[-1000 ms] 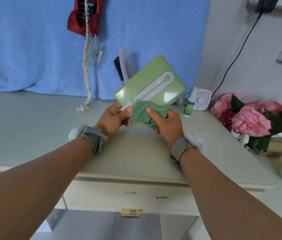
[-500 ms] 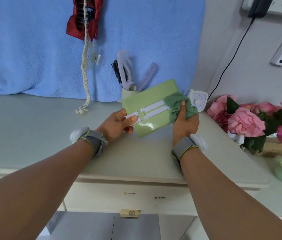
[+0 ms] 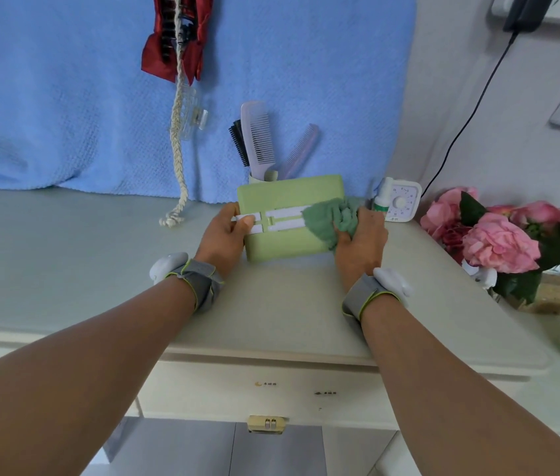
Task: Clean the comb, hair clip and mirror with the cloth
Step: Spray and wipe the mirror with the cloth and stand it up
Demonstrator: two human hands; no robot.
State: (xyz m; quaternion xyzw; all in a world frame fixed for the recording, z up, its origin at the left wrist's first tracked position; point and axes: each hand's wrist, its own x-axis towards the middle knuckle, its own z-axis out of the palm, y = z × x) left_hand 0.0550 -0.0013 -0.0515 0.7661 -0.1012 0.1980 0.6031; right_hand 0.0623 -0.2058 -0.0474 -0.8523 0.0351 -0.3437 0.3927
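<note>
1. A green-backed mirror [image 3: 282,245] is being held on edge over the far part of a pale tabletop [image 3: 65,262]. Its back, crossed by a white strip [image 3: 285,218], is being turned toward the camera. Whether its lower edge is touching the surface cannot be told.
2. The mirror's left edge is being gripped by the left hand [image 3: 223,235]. The thumb is being pressed onto the white strip, and the fingers are being curled out of sight behind the case.
3. A bunched green cloth [image 3: 326,218] is being clutched in the right hand [image 3: 361,242], with the fingers curled round it. It is being pressed against the right part of the mirror's back.
4. Just behind the mirror, a lilac comb [image 3: 258,139] is being kept upright in a pale cup [image 3: 254,177], alongside a black brush [image 3: 239,142] and a purple comb [image 3: 300,149].
5. A clear hair clip [image 3: 192,111] is being carried on a braided cord [image 3: 177,149]. The cord is hanging down a blue towel [image 3: 65,97], below a red bow [image 3: 154,53].
6. Right of the cloth, a small bottle [image 3: 382,197] and a white timer [image 3: 404,201] are being kept side by side, with pink flowers [image 3: 498,242] farther right.
7. Grey bands [image 3: 203,286] are being worn on both wrists.
</note>
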